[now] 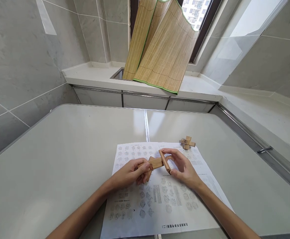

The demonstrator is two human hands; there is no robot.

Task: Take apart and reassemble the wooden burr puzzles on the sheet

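My left hand (134, 170) is closed around a few joined wooden puzzle pieces (155, 163), which stick out to the right from between its fingers. One flat piece in that grip points down toward the sheet. In my right hand (182, 166), a single wooden stick (165, 161) is pinched lengthwise between thumb and fingertips. The stick stands crosswise at the right end of the left hand's pieces; whether the two touch or interlock I cannot tell. Below both hands lies a printed paper sheet (169, 217) with rows of small puzzle drawings.
An assembled wooden burr puzzle (188, 142) with a dark mark sits at the sheet's upper right edge. The pale table (60, 159) has a seam down its middle. Beyond it are a white ledge (92, 74), a sink and a bamboo mat (164, 49) leaning by the window.
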